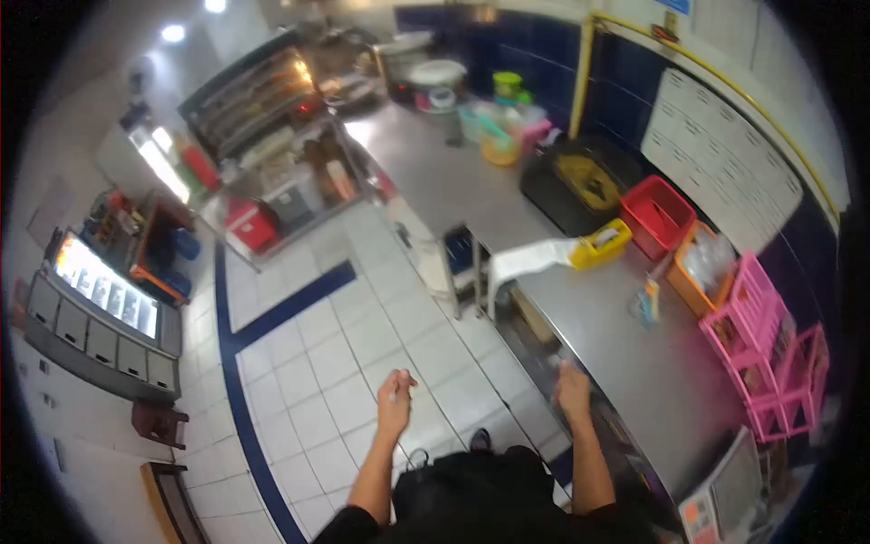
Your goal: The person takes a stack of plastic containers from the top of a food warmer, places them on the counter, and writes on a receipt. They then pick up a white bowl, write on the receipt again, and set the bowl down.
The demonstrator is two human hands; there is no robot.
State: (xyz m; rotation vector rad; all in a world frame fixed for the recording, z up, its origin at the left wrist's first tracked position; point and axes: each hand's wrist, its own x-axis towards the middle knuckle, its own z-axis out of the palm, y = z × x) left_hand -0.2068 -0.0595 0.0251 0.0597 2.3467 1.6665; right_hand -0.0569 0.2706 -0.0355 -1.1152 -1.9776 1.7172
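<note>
Over the tiled floor, my left hand [394,401] has its fingers curled together. A small pale speck shows at its fingers, too small to name. Close to the front edge of the steel counter [603,313], my right hand [573,392] is also closed, with a little whitish bit at its fingertips that I cannot make out. Nearest to it on the counter is a clear cup-like item [645,304], blurred. A yellow holder [601,245] with a white sheet [530,260] hanging from it lies farther along.
Red basket [657,218], orange basket [702,267] and pink rack [766,349] line the wall side of the counter. A black tray [580,181] sits behind them. Shelving is under the counter. Tiled floor [317,417] extends left toward a lit display fridge [107,283] and a stool [159,424].
</note>
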